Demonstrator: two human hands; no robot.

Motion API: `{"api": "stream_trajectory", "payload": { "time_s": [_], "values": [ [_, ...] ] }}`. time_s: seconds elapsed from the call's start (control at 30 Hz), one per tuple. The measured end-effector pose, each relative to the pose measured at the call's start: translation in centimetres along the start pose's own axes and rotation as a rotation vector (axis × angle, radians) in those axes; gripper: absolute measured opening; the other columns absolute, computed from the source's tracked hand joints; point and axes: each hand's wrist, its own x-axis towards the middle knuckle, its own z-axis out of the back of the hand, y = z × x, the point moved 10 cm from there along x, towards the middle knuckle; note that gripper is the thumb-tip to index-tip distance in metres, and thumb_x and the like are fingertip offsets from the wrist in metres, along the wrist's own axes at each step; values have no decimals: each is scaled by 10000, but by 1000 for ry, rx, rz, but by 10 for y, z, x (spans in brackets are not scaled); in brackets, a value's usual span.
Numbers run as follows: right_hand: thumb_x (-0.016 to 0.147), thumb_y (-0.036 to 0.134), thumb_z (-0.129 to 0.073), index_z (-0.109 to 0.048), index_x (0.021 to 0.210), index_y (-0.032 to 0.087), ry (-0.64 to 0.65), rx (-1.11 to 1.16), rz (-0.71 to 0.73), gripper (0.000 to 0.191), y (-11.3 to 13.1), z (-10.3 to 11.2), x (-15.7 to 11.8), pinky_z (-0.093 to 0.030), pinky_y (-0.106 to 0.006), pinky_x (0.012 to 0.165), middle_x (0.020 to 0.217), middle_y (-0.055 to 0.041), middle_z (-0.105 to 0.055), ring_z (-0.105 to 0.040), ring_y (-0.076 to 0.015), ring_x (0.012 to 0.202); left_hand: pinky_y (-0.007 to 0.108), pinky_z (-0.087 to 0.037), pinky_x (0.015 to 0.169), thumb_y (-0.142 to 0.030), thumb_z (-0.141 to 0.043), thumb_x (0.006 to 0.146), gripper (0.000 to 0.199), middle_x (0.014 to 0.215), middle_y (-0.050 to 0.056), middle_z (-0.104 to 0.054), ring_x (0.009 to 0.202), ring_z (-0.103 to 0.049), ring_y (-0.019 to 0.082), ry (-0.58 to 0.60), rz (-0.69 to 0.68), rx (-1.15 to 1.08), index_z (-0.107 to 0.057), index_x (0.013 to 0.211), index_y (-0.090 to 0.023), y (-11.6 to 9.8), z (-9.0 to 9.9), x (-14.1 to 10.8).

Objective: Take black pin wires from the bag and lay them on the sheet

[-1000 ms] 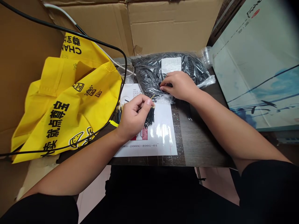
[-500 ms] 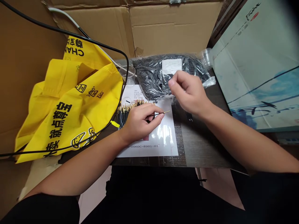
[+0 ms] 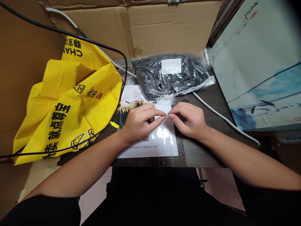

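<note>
My left hand (image 3: 143, 121) is closed in a pinch over the printed sheet (image 3: 162, 150), holding a thin black wire with a gold tip (image 3: 166, 115). My right hand (image 3: 189, 121) is also closed, its thumb and forefinger meeting the left fingertips at that gold tip. Whatever lies between the right fingers is too small and covered to make out. Beside and behind my left hand lies a bunch of black wires with gold ends (image 3: 123, 114), partly hidden by it. Small black pieces (image 3: 185, 100) show just beyond my right hand.
A clear plastic bag of black parts (image 3: 155, 75) with a white label lies at the back, between clear plastic cups (image 3: 128, 75). A yellow bag (image 3: 70, 103) covers the left side, crossed by a black cable (image 3: 98, 44). A white cable (image 3: 225, 119) runs at right beside a pale box (image 3: 261, 78).
My right hand has come down and left from in front of the plastic bag to meet my left fingertips at the gold tip. My left hand has stayed nearly in place, holding the wire.
</note>
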Motion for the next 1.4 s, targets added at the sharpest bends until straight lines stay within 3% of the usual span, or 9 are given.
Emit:
{"api": "stream_trajectory", "payload": {
  "time_s": [0.43, 0.53, 0.67, 0.83, 0.93, 1.03, 1.2, 1.4],
  "values": [
    [903, 202, -583, -636, 972, 225, 43, -49, 31, 90, -6, -5, 0, -487, -333, 706, 792, -23, -660, -584, -162, 714, 225, -417, 631, -274, -666, 867, 112, 657, -13, -565, 625, -515, 87, -10, 72, 14, -748, 915, -214, 6, 4, 5],
    [849, 190, -617, -617, 897, 226, 62, -35, 89, 60, 2, -3, -1, -471, -323, 649, 726, -2, -635, -549, -152, 647, 221, -413, 608, -271, -685, 835, 126, 672, -10, -559, 620, -497, 85, 14, 32, -63, -719, 921, -185, -1, 5, 5],
    [782, 167, -651, -585, 852, 234, 27, -33, 241, 117, 20, 5, -7, -443, -309, 573, 694, 7, -630, -517, -146, 601, 235, -415, 587, -343, -641, 821, 305, 728, 4, -573, 619, -484, 97, 106, -18, -261, -655, 1074, -174, -7, 1, -1],
    [776, 174, -637, -560, 828, 235, 22, -39, 305, 111, 29, 4, -12, -418, -305, 542, 665, 11, -597, -484, -141, 581, 256, -409, 573, -389, -569, 829, 400, 770, 26, -588, 611, -480, 108, 151, 10, -432, -608, 1155, -162, -3, -1, -6],
    [784, 184, -652, -576, 837, 225, 54, -81, 298, 101, 28, -1, -12, -408, -303, 542, 674, 10, -608, -484, -139, 585, 254, -408, 590, -307, -588, 817, 274, 735, 16, -574, 612, -483, 103, 137, -39, -354, -645, 1037, -154, -9, -1, -4],
    [814, 183, -653, -610, 866, 200, 54, -158, 248, 70, 23, -3, -8, -423, -297, 573, 687, 1, -615, -502, -137, 608, 238, -404, 610, -202, -610, 833, 100, 681, -2, -571, 616, -496, 90, 109, -69, -135, -676, 895, -160, -11, -2, 1],
    [871, 182, -638, -661, 954, 164, -10, -261, 137, 88, 8, 0, -5, -470, -297, 648, 734, -14, -644, -541, -134, 639, 231, -445, 667, -243, -644, 884, 106, 750, 8, -640, 681, -562, 94, 77, -12, 8, -716, 933, -183, 3, -2, 6],
    [888, 98, -609, -657, 1194, 165, -71, -232, 100, 317, -3, 0, -7, -550, -327, 827, 1027, -59, -748, -690, -173, 880, 237, -424, 658, -241, -614, 911, 119, 767, 6, -639, 685, -539, 93, -6, 126, 98, -712, 896, -176, 19, 6, 7]
  ]
}}
